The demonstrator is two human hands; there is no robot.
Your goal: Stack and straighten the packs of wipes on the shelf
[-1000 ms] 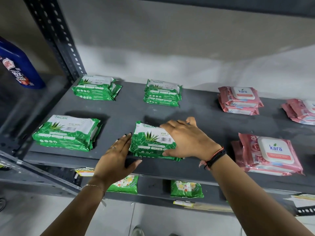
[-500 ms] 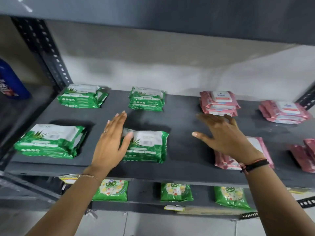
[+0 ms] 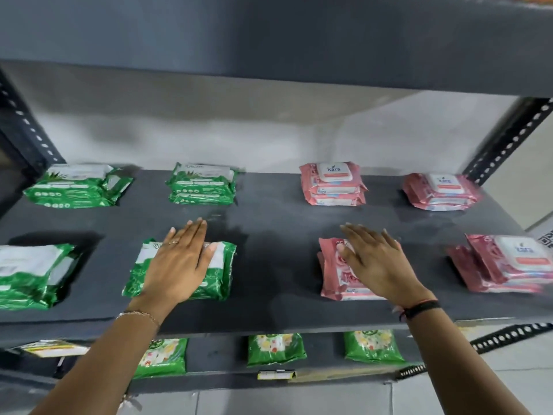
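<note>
My left hand (image 3: pixel 178 265) lies flat, fingers together, on top of the front green wipes stack (image 3: pixel 223 271) on the dark grey shelf (image 3: pixel 275 241). My right hand (image 3: pixel 377 262) rests palm down with fingers spread on the front pink wipes pack (image 3: pixel 332 274). More green stacks sit at the front left (image 3: pixel 27 274), back left (image 3: pixel 74 187) and back middle (image 3: pixel 202 184). Pink stacks stand at the back (image 3: pixel 332 184), back right (image 3: pixel 440 191) and front right (image 3: pixel 508 265). Neither hand grips a pack.
A shelf board (image 3: pixel 269 40) hangs low overhead. Perforated black uprights (image 3: pixel 508 139) stand at both back corners. On the lower shelf lie green flowered packs (image 3: pixel 275 348) and yellow price tags (image 3: pixel 276 374). Tiled floor shows below.
My right hand left the green stack, crossed to the right and came down on the front pink pack. My left hand slid onto the green stack's top. The view shifted rightward.
</note>
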